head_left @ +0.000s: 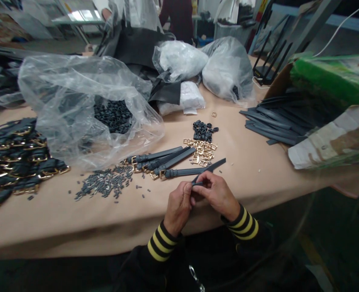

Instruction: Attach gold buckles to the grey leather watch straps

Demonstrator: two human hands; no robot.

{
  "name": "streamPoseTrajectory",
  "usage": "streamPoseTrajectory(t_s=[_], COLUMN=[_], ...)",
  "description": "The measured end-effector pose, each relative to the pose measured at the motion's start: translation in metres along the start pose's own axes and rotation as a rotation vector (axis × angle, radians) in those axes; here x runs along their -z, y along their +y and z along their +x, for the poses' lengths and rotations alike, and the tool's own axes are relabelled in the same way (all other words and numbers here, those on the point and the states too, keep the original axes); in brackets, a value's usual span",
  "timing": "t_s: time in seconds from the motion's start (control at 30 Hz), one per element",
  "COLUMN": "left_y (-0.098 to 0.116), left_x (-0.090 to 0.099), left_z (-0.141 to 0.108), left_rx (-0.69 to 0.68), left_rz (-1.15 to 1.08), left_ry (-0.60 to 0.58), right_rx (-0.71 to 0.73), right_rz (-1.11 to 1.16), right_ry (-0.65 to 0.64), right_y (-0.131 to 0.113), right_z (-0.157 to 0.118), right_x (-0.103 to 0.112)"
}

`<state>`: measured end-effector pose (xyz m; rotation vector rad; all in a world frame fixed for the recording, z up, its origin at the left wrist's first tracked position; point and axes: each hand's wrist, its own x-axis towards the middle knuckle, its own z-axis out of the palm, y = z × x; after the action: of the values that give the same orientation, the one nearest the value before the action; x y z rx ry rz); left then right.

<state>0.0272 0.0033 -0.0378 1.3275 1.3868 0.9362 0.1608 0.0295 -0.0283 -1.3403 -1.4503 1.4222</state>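
Note:
Between my two hands, over the table's front part, is a dark blue-grey leather strap (216,165), its free end pointing up and to the right. My left hand (179,205) pinches it near the fold, thumb on top. From the other side my right hand (220,194) closes thumb and fingers on the same strap. What lies under the fingertips is hidden. Just beyond lie several finished-looking straps with gold buckles (162,162). Behind these are a heap of loose gold buckles (203,151) and a small pile of dark strap loops (203,129).
Small dark cut pieces (106,182) are scattered left of the straps. A clear plastic bag (60,97) holds more loops. Buckled straps (15,158) are heaped far left. At right, flat strips (276,117) spill from a green box (334,77). A person (177,20) is in the background.

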Motion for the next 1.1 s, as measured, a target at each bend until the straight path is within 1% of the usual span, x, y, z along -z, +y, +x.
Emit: streamPoseTrajectory(t_s=[0.1, 0.2, 0.27, 0.4, 0.5, 0.6, 0.7, 0.73, 0.83, 0.87, 0.9, 0.93, 1.0, 1.07, 1.1], left_y=[0.003, 0.002, 0.0, -0.001, 0.002, 0.004, 0.004, 0.004, 0.005, 0.006, 0.007, 0.008, 0.011, 0.012, 0.012], left_x=[0.006, 0.01, 0.011, 0.009, 0.008, 0.01, 0.013, 0.014, 0.017, 0.018, 0.018, 0.019, 0.019, 0.019, 0.018], left_z=[0.001, 0.002, 0.002, 0.002, 0.003, 0.003, 0.003, 0.002, 0.001, 0.001, 0.001, 0.001, 0.0, 0.0, 0.0], left_rx=[-0.008, 0.031, 0.043, 0.009, -0.013, -0.006, 0.019, 0.032, 0.063, 0.068, 0.071, 0.072, 0.063, 0.037, 0.017], left_rz=[-0.016, -0.034, -0.043, -0.005, 0.0, -0.031, -0.061, -0.068, -0.079, -0.078, -0.072, -0.059, -0.017, 0.031, 0.055], left_ry=[-0.138, -0.196, -0.187, -0.097, -0.062, -0.067, -0.086, -0.101, -0.152, -0.165, -0.177, -0.187, -0.198, -0.204, -0.208], right_rx=[0.003, 0.055, 0.084, 0.107, 0.131, 0.18, 0.241, 0.272, 0.411, 0.45, 0.462, 0.442, 0.34, 0.233, 0.195], right_rz=[0.026, 0.003, -0.016, -0.098, -0.154, -0.193, -0.272, -0.322, -0.539, -0.622, -0.704, -0.781, -0.879, -0.865, -0.813], right_ry=[-0.113, -0.169, -0.171, -0.103, -0.092, -0.12, -0.192, -0.179, -0.023, 0.002, -0.026, -0.103, -0.323, -0.5, -0.559], right_y=[-0.001, -0.003, -0.005, -0.007, -0.009, -0.011, -0.017, -0.021, -0.03, -0.033, -0.034, -0.035, -0.036, -0.037, -0.037], right_z=[0.002, 0.003, 0.002, -0.001, -0.003, -0.005, -0.008, -0.009, -0.009, -0.008, -0.007, -0.006, -0.003, -0.002, -0.002], right_x=[0.01, 0.017, 0.017, 0.013, 0.011, 0.013, 0.021, 0.026, 0.044, 0.05, 0.056, 0.061, 0.067, 0.067, 0.065])
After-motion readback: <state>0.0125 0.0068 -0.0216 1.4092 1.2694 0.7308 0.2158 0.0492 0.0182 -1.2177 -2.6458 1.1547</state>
